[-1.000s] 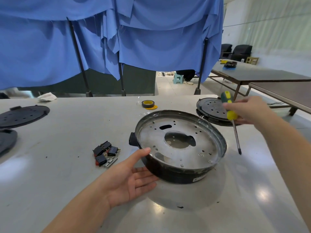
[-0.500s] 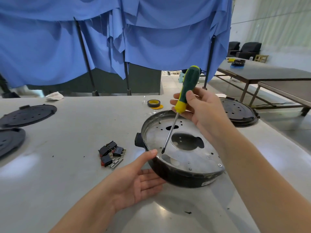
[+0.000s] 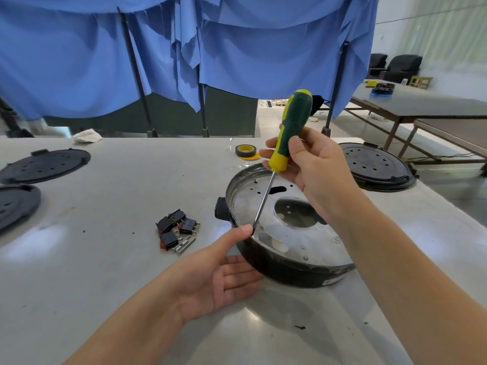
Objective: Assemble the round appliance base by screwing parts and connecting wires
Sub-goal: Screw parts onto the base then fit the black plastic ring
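The round appliance base (image 3: 292, 243), black outside with a shiny perforated metal plate inside, sits tilted on the white table (image 3: 110, 259). My left hand (image 3: 218, 275) cups its near-left wall, palm up, thumb resting on the rim. My right hand (image 3: 308, 164) grips a green and yellow screwdriver (image 3: 290, 133) above the base. Its shaft slants down and its tip touches the plate just beside my left thumb. A small pile of black and red rocker switches (image 3: 176, 230) lies left of the base.
Black round perforated covers lie at the far right (image 3: 374, 167) and at the left edge (image 3: 44, 164), (image 3: 15, 204). A roll of black and yellow tape (image 3: 245, 151) sits behind the base. Blue cloth hangs on stands behind the table. Other tables stand at the right.
My right hand swung the screwdriver from the right side of the base over to its left inner edge, the tip now down by my left thumb. My left hand kept its place on the base.
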Motion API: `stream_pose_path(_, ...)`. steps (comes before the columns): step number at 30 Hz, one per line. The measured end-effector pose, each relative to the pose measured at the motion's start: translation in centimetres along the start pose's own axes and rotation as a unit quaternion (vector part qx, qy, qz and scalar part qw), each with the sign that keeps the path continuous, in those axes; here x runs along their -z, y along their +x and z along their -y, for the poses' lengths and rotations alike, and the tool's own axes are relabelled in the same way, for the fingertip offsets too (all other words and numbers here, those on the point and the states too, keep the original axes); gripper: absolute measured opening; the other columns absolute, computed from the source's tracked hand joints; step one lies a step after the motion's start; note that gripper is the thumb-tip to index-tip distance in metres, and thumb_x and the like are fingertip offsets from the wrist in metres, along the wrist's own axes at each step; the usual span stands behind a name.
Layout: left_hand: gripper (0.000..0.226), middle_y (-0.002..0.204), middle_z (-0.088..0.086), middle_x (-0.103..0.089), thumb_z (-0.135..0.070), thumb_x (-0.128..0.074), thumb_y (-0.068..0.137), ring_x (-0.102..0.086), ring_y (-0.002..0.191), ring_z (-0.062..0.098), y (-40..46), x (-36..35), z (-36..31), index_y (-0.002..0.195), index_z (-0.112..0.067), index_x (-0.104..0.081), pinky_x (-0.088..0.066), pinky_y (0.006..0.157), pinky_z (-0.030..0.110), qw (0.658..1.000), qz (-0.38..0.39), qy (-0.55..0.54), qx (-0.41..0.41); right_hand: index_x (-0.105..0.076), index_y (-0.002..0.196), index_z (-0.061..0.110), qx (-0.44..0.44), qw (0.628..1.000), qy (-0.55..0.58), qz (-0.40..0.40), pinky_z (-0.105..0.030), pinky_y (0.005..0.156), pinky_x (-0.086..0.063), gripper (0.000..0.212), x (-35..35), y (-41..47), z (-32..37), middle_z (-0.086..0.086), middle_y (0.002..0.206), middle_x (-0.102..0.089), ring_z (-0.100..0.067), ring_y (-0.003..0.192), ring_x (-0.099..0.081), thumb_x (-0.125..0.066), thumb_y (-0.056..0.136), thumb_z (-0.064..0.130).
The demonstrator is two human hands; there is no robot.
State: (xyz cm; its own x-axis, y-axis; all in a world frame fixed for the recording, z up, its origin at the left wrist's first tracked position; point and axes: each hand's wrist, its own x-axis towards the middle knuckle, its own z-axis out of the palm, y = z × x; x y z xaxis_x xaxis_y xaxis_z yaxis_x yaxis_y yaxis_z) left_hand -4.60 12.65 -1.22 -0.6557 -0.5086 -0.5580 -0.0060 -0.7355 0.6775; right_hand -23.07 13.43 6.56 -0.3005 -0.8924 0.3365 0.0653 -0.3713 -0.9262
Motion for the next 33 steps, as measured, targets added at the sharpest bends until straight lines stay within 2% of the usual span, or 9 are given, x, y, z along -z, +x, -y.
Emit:
stream_pose_path(8,0.077,0.108,0.018,-0.072,-0.044,-0.081,0.055,-0.072,0.096,0.024,-0.1,-0.1,0.0,0.113,0.003,-0.062,-0.061,0.073,0.033,1.000,-0.008,0.001,-0.001,-0.055,0.103,0.020,0.023,0.999,-0.023,0.027,-0.029,0.076,-0.058,0.025,-0.1,-0.1,0.0,0.000,0.091,-0.069,-0.018,0.088,-0.071,-0.034,0.103,0.006)
stream_pose_path(20,0.077,0.108,0.018,-0.072,-0.043,-0.081,0.056,-0.071,0.097,0.024,-0.3,-0.3,0.0,0.114,0.003,-0.060,-0.060,0.077,0.034,1.000,-0.012,0.000,-0.002,-0.053,0.103,0.022,0.027,0.998,-0.054,0.026,-0.024,0.073,-0.058,0.025,-0.1,-0.3,0.2,0.000,0.092,-0.067,-0.012,0.084,-0.071,-0.033,0.103,0.007)
stream_pose_path(26,0.078,0.108,0.018,-0.072,-0.043,-0.081,0.056,-0.071,0.097,0.024,-0.4,-0.2,0.0,0.115,0.003,-0.059,-0.060,0.077,0.034,1.000,-0.012,0.000,0.000,-0.050,0.112,0.019,0.020,0.997,-0.072,0.030,-0.022,0.072,-0.057,0.021,0.0,-0.5,0.4,0.002,0.092,-0.067,-0.009,0.084,-0.071,-0.035,0.102,0.009)
stream_pose_path(30,0.078,0.108,0.018,-0.072,-0.044,-0.081,0.056,-0.071,0.098,0.024,-0.4,-0.2,0.0,0.115,0.003,-0.060,-0.060,0.078,0.034,1.000,-0.011,0.000,-0.001,-0.052,0.112,0.019,0.068,0.990,-0.115,0.041,-0.018,0.070,-0.055,0.018,-0.4,-1.0,1.1,0.002,0.096,-0.069,-0.007,0.085,-0.071,-0.053,0.095,0.012)
stream_pose_path(33,0.079,0.109,0.017,-0.072,-0.045,-0.081,0.056,-0.071,0.099,0.023,-0.3,-0.2,0.0,0.115,0.003,-0.061,-0.060,0.078,0.033,1.000,-0.012,0.005,-0.002,-0.060,0.101,0.022,0.122,0.976,-0.177,0.023,-0.015,0.066,-0.054,0.025,-1.0,-1.5,1.5,0.001,0.089,-0.069,-0.003,0.077,-0.067,-0.074,0.080,0.021)
